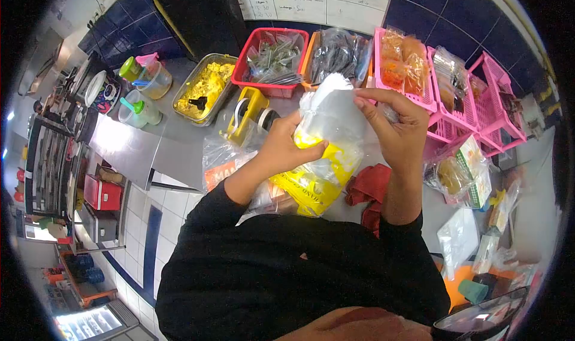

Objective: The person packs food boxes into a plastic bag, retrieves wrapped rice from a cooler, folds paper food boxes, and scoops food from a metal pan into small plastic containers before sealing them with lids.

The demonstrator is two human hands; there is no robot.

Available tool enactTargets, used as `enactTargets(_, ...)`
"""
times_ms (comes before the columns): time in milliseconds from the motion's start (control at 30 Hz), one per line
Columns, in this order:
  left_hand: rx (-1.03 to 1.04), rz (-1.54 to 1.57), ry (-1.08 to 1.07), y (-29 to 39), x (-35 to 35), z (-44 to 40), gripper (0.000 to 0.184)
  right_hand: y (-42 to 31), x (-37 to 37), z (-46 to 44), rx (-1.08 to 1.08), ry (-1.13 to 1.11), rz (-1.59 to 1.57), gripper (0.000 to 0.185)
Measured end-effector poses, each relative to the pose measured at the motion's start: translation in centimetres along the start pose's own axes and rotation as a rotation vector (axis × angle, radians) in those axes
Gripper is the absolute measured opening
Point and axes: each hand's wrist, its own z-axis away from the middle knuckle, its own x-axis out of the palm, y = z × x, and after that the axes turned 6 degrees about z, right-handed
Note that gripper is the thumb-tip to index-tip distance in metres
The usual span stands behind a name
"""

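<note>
A clear and yellow plastic bag [320,179], with the word "HAND" printed on it, is held up over the counter in front of me. My left hand [290,146] grips its left side, thumb lying across the front. Thin white sheets [335,85] stick out of its top; their kind is unclear. With thumb and forefinger, my right hand [398,122] pinches the clear plastic at the upper right edge. Below the bag lies another clear bag [230,155] with orange print, partly covered by my left forearm. A red cloth [368,185] rests beside my right wrist.
Along the wall stand a metal tray of yellow food [206,89], a red basket [239,71] of bagged greens, an orange basket [308,59] and pink baskets [434,104]. A yellow container [254,104] holds tape rolls. Cups [147,110] stand left; a white box [473,164] sits right.
</note>
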Motion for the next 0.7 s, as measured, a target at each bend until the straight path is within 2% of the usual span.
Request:
enactTargets(200,0.062,-0.028,0.026,0.1,0.1,-0.1,0.053,0.0,0.2,0.2,-0.033,0.056,-0.009,0.009)
enactTargets(300,0.045,0.020,0.032,-0.6,0.1,-0.1,0.050,0.5,0.3,0.1,-0.076,0.217,-0.052,0.010)
enactTargets(400,-0.041,0.142,0.048,-0.2,0.0,-0.1,0.043,0.5,-1.2,-0.2,0.167,0.376,-0.255,0.015)
enactTargets(500,-0.096,0.295,0.012,0.5,-0.7,-0.4,0.039,1.5,-3.5,-0.9,0.142,0.369,-0.751,0.020)
enactTargets(533,-0.104,0.343,-0.011,0.7,-1.0,-0.5,0.038,1.5,-4.3,-1.1,0.230,0.419,-0.774,0.023)
enactTargets(633,-0.094,0.297,-0.120,0.4,-2.0,-0.8,0.036,3.4,-7.6,-0.2,0.150,0.553,-0.901,0.023)
enactTargets(700,-0.106,0.285,-0.085,0.6,-2.6,-1.3,0.034,1.6,-10.3,-0.3,0.226,0.867,-0.949,0.027)
